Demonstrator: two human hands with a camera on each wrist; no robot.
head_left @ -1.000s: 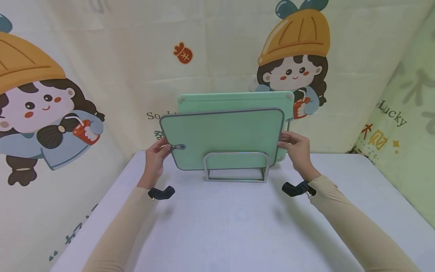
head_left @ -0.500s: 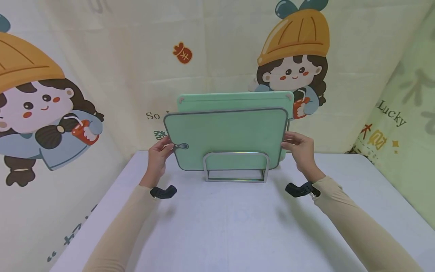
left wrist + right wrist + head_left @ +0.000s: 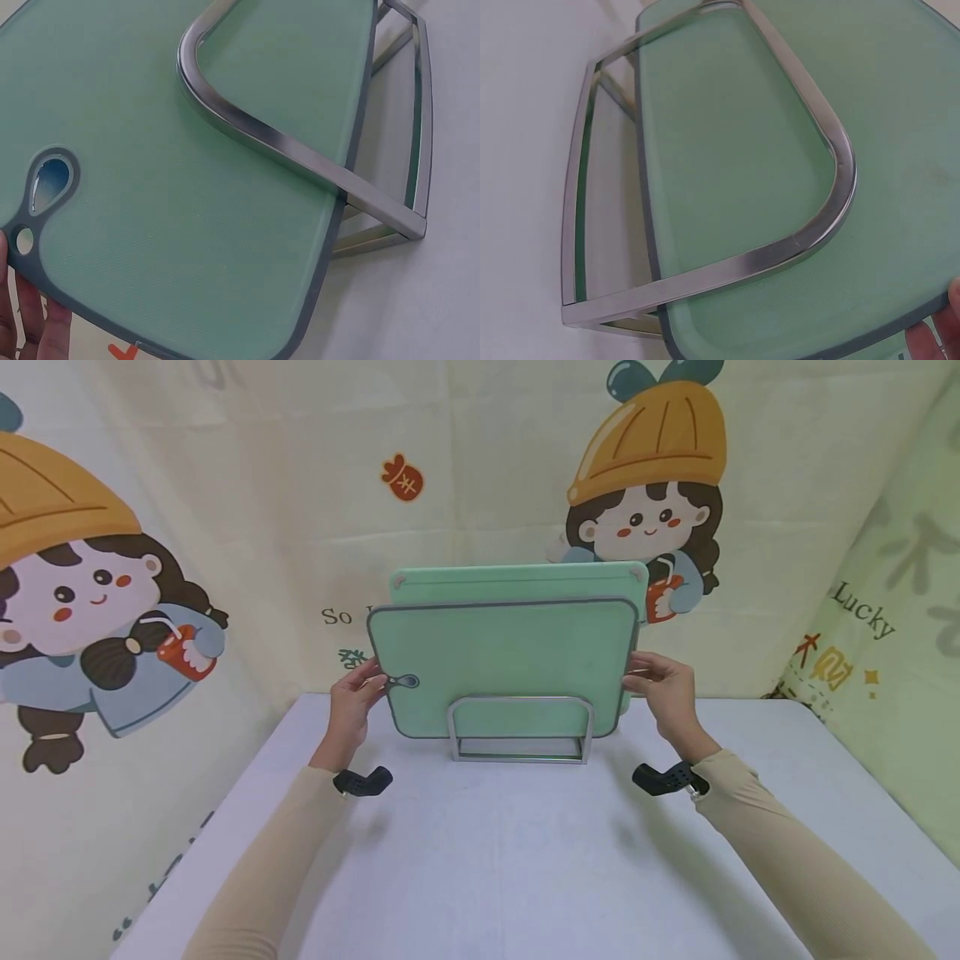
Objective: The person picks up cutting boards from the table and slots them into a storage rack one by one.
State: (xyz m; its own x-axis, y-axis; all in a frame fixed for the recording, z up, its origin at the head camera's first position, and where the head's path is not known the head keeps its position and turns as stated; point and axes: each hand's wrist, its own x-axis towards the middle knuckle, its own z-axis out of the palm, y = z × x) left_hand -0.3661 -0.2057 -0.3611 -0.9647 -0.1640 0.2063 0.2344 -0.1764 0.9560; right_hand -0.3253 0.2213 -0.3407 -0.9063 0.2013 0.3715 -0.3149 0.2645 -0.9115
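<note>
A green cutting board (image 3: 502, 652) with a dark grey rim stands on its long edge behind the front loop of a metal rack (image 3: 521, 699). My left hand (image 3: 350, 706) pinches its left edge beside the teardrop-shaped hole (image 3: 52, 182). At the opposite edge my right hand (image 3: 663, 697) holds the board between thumb and fingers; only fingertips (image 3: 924, 341) show in the right wrist view. The board's lower edge lies above the rack's bottom bar (image 3: 418, 112). Behind it stands a second, lighter green board (image 3: 517, 578), mostly hidden.
The rack stands on a white table (image 3: 495, 860) near its back edge. A cream cloth backdrop (image 3: 487, 468) with cartoon prints hangs behind and along the sides. Black straps (image 3: 363, 782) circle both wrists.
The front board has shifted to the right in both hands, levelled a little, and sunk very slightly at its right end. The rack and rear board stay put.
</note>
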